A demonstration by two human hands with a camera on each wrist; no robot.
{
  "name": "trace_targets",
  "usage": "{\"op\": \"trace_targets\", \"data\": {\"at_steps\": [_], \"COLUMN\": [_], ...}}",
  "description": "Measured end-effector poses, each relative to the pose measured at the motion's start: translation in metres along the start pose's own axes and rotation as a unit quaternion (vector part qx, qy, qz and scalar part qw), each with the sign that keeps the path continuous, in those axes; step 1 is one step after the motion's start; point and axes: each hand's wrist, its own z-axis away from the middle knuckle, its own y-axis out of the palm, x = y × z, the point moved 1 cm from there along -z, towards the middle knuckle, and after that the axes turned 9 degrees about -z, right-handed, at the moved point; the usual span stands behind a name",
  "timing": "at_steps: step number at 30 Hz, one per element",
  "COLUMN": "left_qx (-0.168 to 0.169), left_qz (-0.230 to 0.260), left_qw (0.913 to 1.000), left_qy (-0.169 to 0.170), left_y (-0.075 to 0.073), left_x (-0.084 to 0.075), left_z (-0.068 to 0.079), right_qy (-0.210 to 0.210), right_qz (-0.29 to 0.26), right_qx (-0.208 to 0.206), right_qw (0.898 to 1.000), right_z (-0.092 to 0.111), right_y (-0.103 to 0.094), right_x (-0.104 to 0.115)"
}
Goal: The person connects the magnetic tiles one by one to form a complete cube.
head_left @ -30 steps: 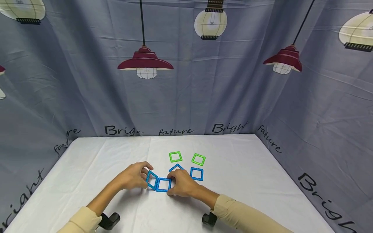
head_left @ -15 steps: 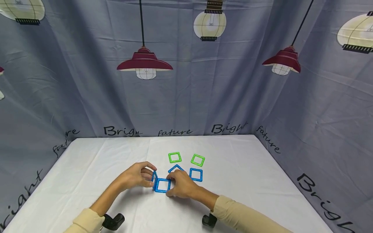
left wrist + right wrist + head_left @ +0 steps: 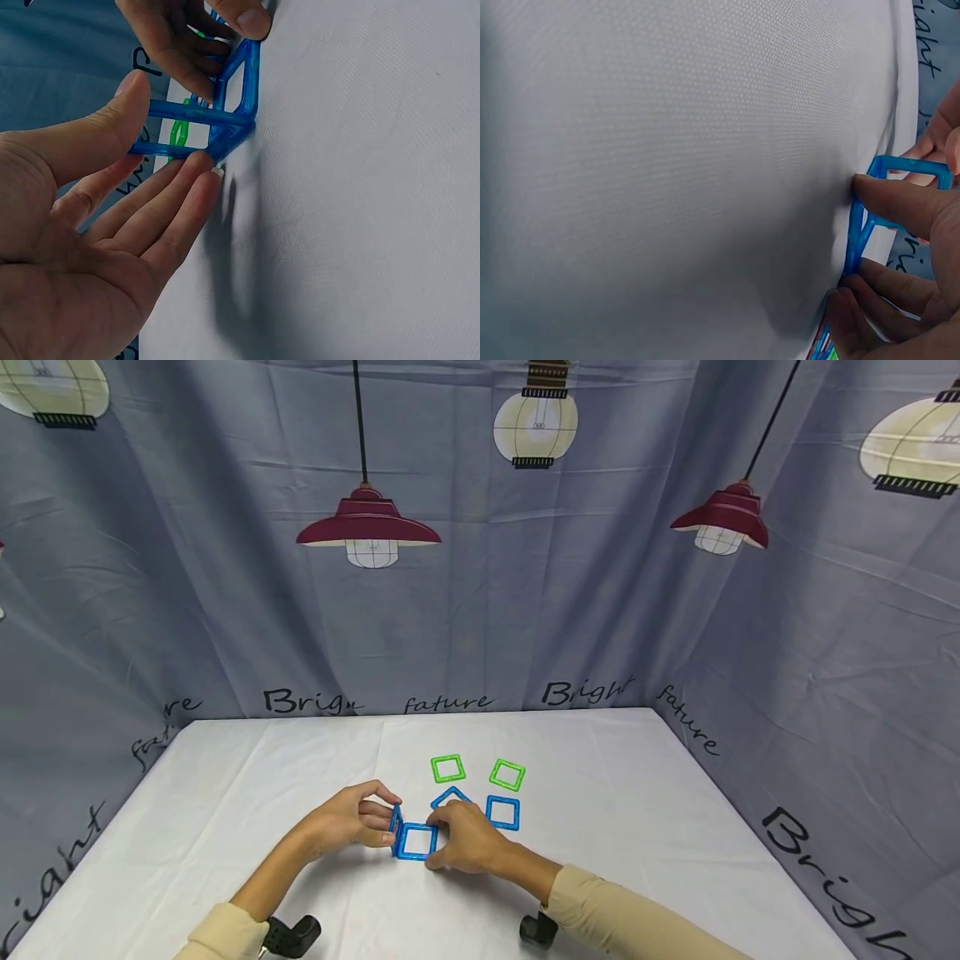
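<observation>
My left hand (image 3: 348, 818) pinches a blue square magnetic tile (image 3: 195, 112) between thumb and fingers, holding it upright on edge. Its lower edge meets the left edge of a second blue square magnetic tile (image 3: 412, 857), which lies flat on the white tabletop. With thumb and fingers at opposite corners, my right hand (image 3: 468, 837) grips the right side of that flat tile. Seen from the right wrist, the two tiles form a corner, the flat one (image 3: 853, 232) running along the cloth. Behind my right hand a pointed blue tile (image 3: 452, 790) shows only its tip; the rest is hidden.
Farther back on the white cloth (image 3: 637, 827) lie a blue square tile (image 3: 502, 798), a green square tile (image 3: 446, 757) and another green one (image 3: 511, 763). Black devices (image 3: 294, 937) sit at the wrists. A grey printed curtain (image 3: 480, 610) hangs behind the table.
The left tile has swung up from a slant to upright against the flat tile, my left hand moving slightly right with it. My right hand keeps its grip on the flat tile.
</observation>
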Motion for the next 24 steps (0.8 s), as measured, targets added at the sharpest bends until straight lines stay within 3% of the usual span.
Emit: {"op": "trace_targets", "data": {"at_steps": [12,18,21,24], "left_qx": [0.003,-0.015,-0.018,-0.018], "left_qz": [-0.012,-0.025,-0.019,-0.015], "left_qw": [0.9998,0.9993,0.9994,0.9995], "left_qy": [-0.014,-0.024,-0.025,-0.022], "left_y": [-0.001,0.001,0.001,0.002], "left_x": [-0.003,-0.008,-0.008,-0.008], "left_z": [0.001,-0.002,-0.004,-0.005], "right_qy": [0.014,0.022,0.037,0.058], "right_qz": [-0.01,-0.009,-0.014,-0.02], "right_qx": [0.004,-0.003,0.003,-0.022], "right_qw": [1.0,1.0,0.999,0.998], "right_z": [-0.001,-0.004,-0.007,-0.012], "right_y": [0.0,-0.001,-0.006,-0.018], "right_x": [0.0,0.001,0.001,-0.002]}}
